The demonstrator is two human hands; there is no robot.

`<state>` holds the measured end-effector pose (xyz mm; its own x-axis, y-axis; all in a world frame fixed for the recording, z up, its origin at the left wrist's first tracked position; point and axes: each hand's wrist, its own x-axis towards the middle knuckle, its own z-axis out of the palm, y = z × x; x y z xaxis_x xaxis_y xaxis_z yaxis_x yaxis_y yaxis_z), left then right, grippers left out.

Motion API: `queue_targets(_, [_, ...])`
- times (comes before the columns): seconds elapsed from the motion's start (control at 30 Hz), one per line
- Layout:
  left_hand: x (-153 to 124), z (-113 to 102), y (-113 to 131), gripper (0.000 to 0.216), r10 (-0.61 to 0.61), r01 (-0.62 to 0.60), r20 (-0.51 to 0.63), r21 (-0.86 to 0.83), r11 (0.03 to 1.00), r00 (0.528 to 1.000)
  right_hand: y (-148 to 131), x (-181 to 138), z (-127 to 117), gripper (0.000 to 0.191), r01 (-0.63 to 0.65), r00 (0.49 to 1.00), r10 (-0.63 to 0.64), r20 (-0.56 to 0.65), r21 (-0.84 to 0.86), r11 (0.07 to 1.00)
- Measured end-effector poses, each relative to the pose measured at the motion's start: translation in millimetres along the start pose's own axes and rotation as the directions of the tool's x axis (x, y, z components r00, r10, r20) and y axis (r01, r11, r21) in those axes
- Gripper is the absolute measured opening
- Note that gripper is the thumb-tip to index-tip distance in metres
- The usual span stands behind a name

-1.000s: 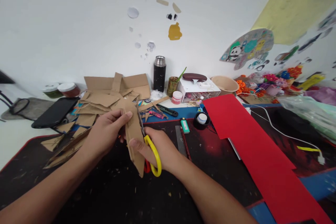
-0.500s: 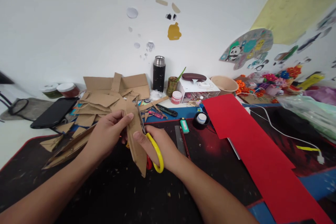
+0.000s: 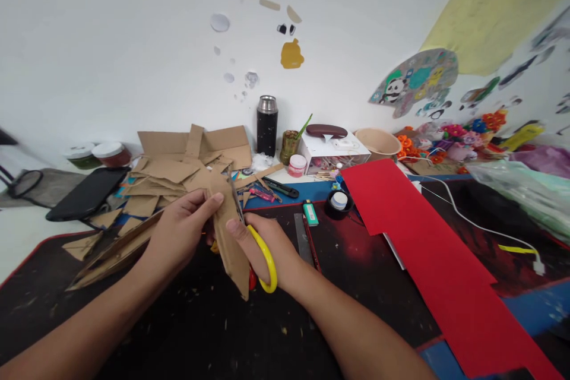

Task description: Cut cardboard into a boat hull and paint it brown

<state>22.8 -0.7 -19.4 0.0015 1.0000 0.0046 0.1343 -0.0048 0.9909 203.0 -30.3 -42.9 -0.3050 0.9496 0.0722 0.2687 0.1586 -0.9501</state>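
My left hand (image 3: 187,222) pinches a long strip of brown cardboard (image 3: 229,240) between thumb and fingers, holding it tilted above the dark mat. Wrapped round the handles of the scissors (image 3: 269,264) is my right hand (image 3: 262,243), its thumb inside the yellow loop and lying over the cardboard. The blades run along the strip's right edge, mostly behind it; how far apart they are I cannot tell. A red part of the scissors peeks out below. Behind my left hand lies a heap of cardboard scraps (image 3: 162,169).
A red sheet (image 3: 427,255) stretches across the right side. Beyond my right hand lie a metal ruler (image 3: 303,237), a green lighter (image 3: 310,214) and a utility knife (image 3: 280,187). A black flask (image 3: 267,130) stands by the wall. At left rests a black phone (image 3: 86,193).
The whole view has shifted slightly, with things on the table appearing a little further left. Both hands keep their grips, and the cardboard and scissors look nearly the same.
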Motion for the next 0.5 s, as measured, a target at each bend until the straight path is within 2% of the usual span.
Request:
queue_targets(0.13, [-1.2,0.2,-3.2,0.047,0.014,-0.014,-0.009,0.018,1.0,1.0,-2.2,0.1,0.9,0.048,-0.043,0.999,0.043,0.005,0.011,0.999])
queue_targets(0.5, [4.2,2.4,-1.9,0.046,-0.094,0.094,0.006,-0.142,0.985,0.996,-1.4,0.2,-0.3,0.051,-0.026,1.0,0.026,0.015,-0.004,1.0])
